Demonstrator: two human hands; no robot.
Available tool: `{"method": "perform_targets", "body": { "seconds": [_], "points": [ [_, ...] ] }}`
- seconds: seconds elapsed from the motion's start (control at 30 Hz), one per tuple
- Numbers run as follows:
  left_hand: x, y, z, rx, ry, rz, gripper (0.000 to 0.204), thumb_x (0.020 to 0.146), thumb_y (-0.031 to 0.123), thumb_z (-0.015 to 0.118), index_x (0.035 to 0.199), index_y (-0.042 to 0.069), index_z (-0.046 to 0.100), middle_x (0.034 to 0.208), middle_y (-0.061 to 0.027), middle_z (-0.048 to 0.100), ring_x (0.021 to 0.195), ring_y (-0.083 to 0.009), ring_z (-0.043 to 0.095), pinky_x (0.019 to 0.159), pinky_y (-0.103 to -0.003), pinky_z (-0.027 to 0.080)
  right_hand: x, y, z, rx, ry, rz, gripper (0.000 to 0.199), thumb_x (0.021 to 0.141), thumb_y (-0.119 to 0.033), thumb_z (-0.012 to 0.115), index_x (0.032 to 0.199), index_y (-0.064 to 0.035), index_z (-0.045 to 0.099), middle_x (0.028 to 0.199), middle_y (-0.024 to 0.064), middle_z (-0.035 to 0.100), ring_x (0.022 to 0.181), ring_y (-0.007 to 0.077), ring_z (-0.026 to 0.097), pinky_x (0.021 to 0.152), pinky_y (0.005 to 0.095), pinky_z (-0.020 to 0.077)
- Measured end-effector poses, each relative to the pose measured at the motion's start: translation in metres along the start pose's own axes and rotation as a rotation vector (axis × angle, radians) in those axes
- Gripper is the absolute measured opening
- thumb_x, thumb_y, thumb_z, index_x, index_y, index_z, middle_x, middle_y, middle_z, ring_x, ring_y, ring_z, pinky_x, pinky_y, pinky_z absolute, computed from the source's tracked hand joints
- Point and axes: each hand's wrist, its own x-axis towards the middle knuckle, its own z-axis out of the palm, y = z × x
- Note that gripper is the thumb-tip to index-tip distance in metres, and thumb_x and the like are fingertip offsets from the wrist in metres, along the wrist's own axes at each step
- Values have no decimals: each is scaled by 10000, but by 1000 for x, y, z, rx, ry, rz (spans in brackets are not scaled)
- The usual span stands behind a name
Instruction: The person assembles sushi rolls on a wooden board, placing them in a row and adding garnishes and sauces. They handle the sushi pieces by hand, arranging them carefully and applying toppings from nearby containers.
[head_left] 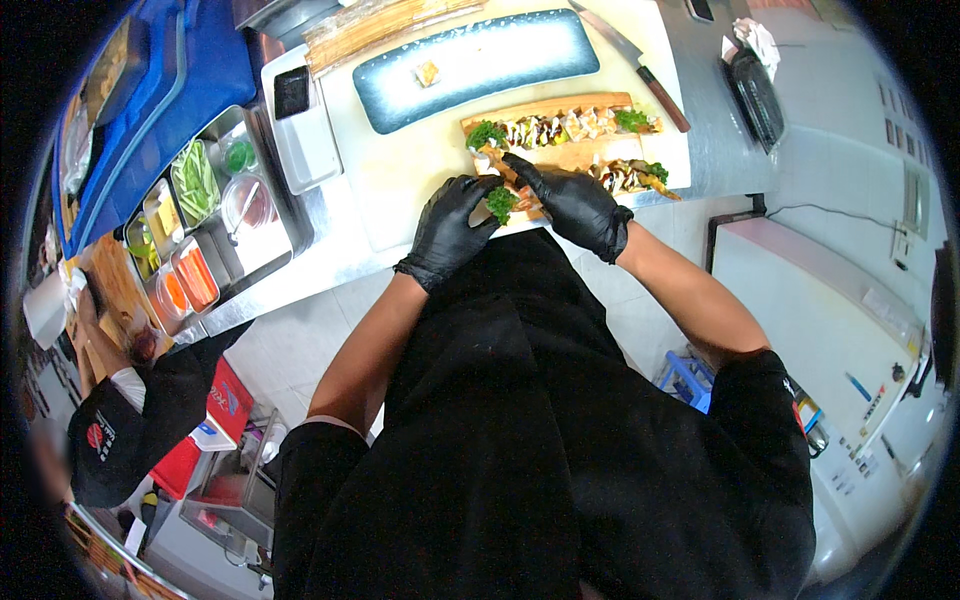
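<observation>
Both my hands wear black gloves and meet over the near left end of a wooden serving board (572, 156). Bent fingers of my left hand (450, 225) close around a tuft of curly green garnish (500, 204). My right hand (578, 203) arches over the front row of food, its fingers pressed together and reaching left; what lies in them is partly hidden. Past that hand, topped sushi roll pieces (628, 176) show at the row's right end. A second topped sushi roll (560, 129) lies along the board's far side, with green garnish at both ends.
Behind the board lies a blue-rimmed rectangular plate (480, 62) with one small piece on it. A knife (655, 92) rests at the right of the cutting board (375, 190). Vegetable containers (195, 180) stand left. At far left, another person's arm (100, 345) reaches over a counter.
</observation>
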Motion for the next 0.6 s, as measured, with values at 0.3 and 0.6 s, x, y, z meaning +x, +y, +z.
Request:
{"method": "perform_targets", "body": {
  "seconds": [0.3,0.6],
  "points": [
    [2,2,-6,0,-8,42,477,781,116,782,1234,65,641,1117,-159,652,1055,-358,618,908,-450,501,-1,3,6,-15,-8,-31,713,885,-15,530,1556,-119,314,1116,208,668,984,398,674,830,470,544],
    [-6,-1,-21,-43,-21,-1,543,777,143,804,1282,85,615,1041,-122,650,1011,-331,618,893,-436,494,-10,-5,-77,-182,42,75,587,792,42,585,1365,-81,601,1181,215,680,1030,373,673,884,438,545]
  ]
}}
